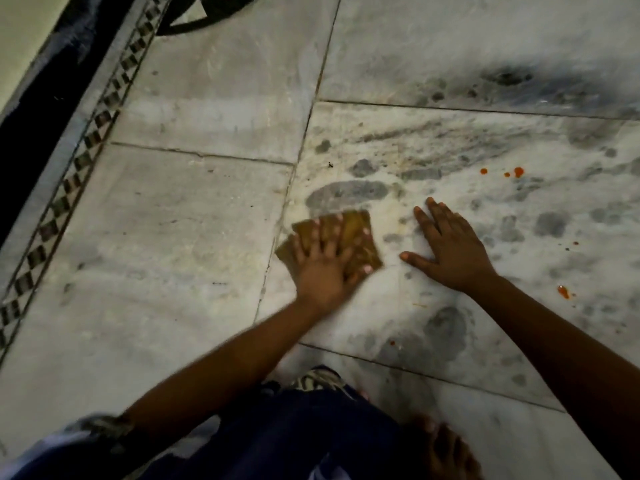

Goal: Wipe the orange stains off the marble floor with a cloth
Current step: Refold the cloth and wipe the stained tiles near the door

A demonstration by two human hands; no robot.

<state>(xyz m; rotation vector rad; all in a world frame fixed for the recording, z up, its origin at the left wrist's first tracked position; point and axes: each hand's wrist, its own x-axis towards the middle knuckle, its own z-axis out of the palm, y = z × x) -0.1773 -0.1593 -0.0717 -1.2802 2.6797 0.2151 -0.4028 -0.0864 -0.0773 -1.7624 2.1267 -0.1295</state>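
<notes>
A folded brownish-yellow cloth (360,233) lies flat on the grey-veined marble floor (207,216). My left hand (322,265) presses down on the cloth with spread, straight fingers; the hand is blurred. My right hand (446,247) rests flat on the bare floor just right of the cloth, fingers straight and spread, holding nothing. Orange stains show to the right: a few drops (518,171) further out beyond the right hand, a larger smear (563,292) beside my right forearm, and a tiny speck (392,342) nearer to me.
A patterned diamond border strip (79,157) runs diagonally along the left, with a dark band and wall beyond it. A dark curved object (207,15) sits at the top. My knees in dark blue cloth (294,427) and a bare foot (446,448) fill the bottom.
</notes>
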